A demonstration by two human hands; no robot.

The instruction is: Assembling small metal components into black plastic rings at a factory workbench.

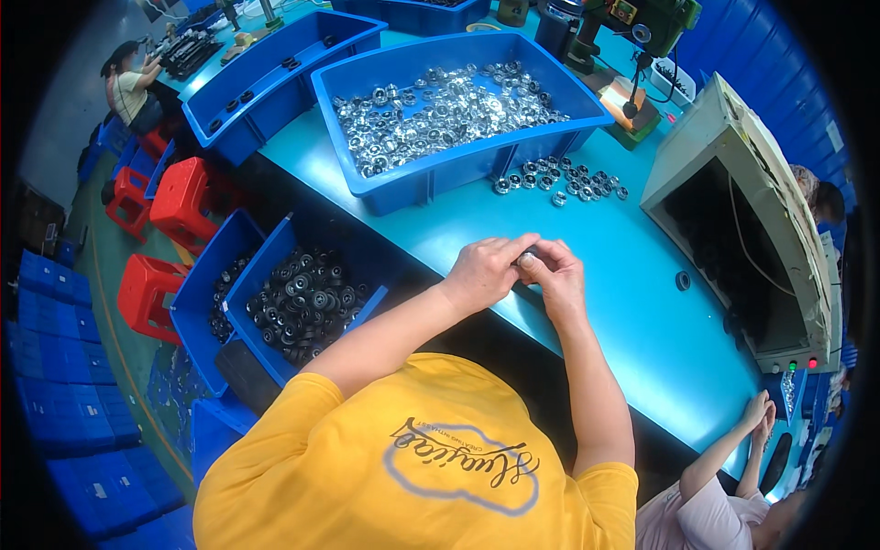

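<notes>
My left hand (484,273) and my right hand (560,280) meet above the near edge of the turquoise table. Both are closed, with thumbs and fingertips pinching a small dark part (529,252) between them. The fingers cover most of it, so its full shape is hidden. Beyond my hands, several shiny silver metal rings with dark centres (582,181) lie loose on the table. Behind these stands a large blue bin (403,194) heaped with more of the same metal pieces. A single black ring (682,280) lies off to the right on the table.
Blue crates of black wheels (307,302) stand low at my left, near red stools (183,203). A beige machine with a dark opening (733,220) stands at right. Further back are a green machine (632,119) and another blue bin (220,137). Co-workers (724,500) sit at lower right and far left.
</notes>
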